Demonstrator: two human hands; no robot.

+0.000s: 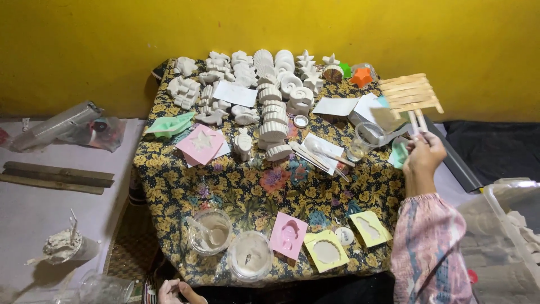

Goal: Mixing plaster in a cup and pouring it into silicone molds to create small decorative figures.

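- One rack (pixel 409 93) of flat wooden sticks, far right above the table (pixel 253 191); light, stiff, probably brittle.
- Right hand (pixel 423 155) pinches its two handle sticks.
- Left hand (pixel 171 291), near edge, seems empty; hard to tell.

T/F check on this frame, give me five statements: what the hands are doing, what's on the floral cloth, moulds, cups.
1. The right hand holds up a small rack of wooden sticks. True.
2. The left hand grips the pink mould at the near edge. False: it sits low at the frame's bottom edge, apart from the mould; what it holds, if anything, cannot be told.
3. White cast figures fill the far part of the floral cloth. True.
4. The wall behind the table is blue. False: it is yellow.
5. Two clear cups holding white mix stand near the front edge. True.
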